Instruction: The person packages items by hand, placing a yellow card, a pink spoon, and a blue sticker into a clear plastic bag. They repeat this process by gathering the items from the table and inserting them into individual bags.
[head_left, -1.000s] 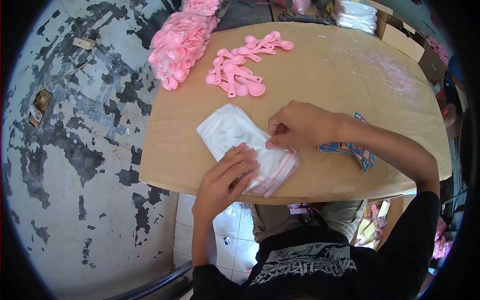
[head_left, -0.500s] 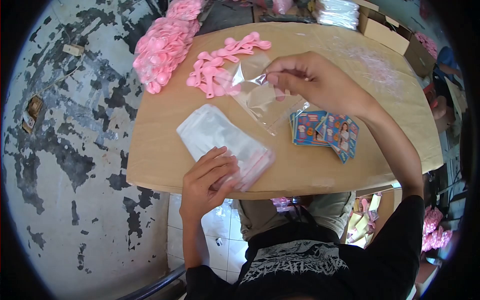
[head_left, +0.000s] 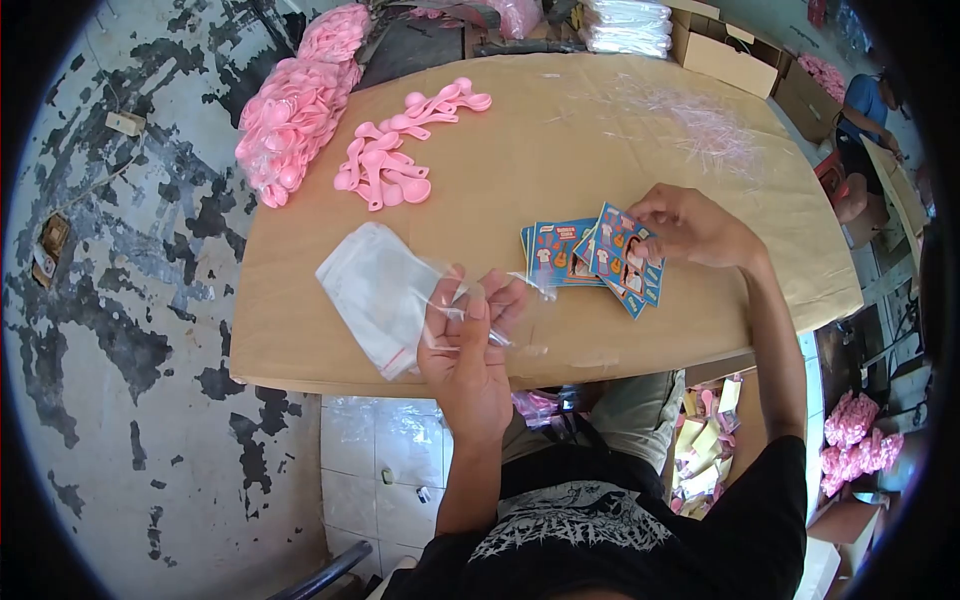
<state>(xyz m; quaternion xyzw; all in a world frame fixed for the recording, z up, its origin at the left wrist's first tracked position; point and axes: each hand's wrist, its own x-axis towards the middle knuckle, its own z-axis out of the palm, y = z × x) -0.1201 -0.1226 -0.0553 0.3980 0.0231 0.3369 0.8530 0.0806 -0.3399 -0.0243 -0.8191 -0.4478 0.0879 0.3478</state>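
My left hand is closed on a clear plastic bag, its fingers showing through the film. Under and beside that hand lies a stack of clear plastic bags, one edge marked with a red line. On the right, my right hand pinches the edge of a blue printed card, tilted over the pile of similar cards. Several pink plastic spoons lie in a loose row farther back on the left.
Brown paper covers the table. Bagged pink spoons stand at its left edge. Plastic shreds lie at the back right, near white packs and a cardboard box. Another person sits at far right.
The single bag has passed from my right hand to my left, which has come off the bag stack. My right hand has moved down to the cards and taken one.
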